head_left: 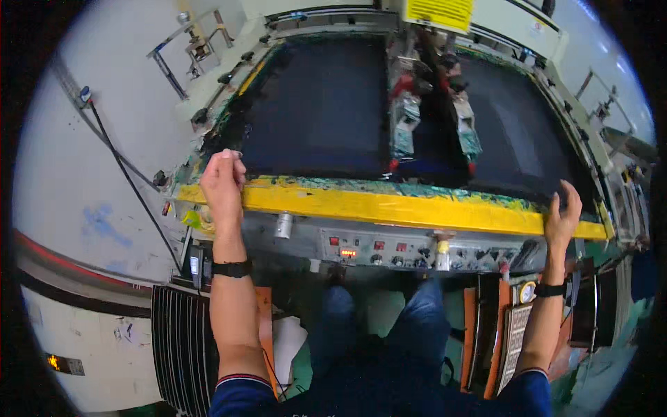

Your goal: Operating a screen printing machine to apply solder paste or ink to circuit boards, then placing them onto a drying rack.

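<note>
A screen printing machine stands in front of me, its dark screen (313,104) framed in front by a yellow bar (389,208) smeared with green and dark ink. My left hand (222,182) is over the bar's left end, fingers curled together; whatever is at the fingertips is too small to name. Over the right end, my right hand (563,212) has its thumb and fingers apart, with nothing seen between them. The squeegee carriage (431,104), with ink-stained holders and red knobs, crosses the middle of the screen, slightly blurred.
Below the bar runs a control panel (410,249) with switches, knobs and a lit display. Slotted dark racks (179,351) stand by my left forearm, and orange-edged boards (501,333) by my right. A black cable (128,167) hangs at left. A yellow sign (441,12) is above the carriage.
</note>
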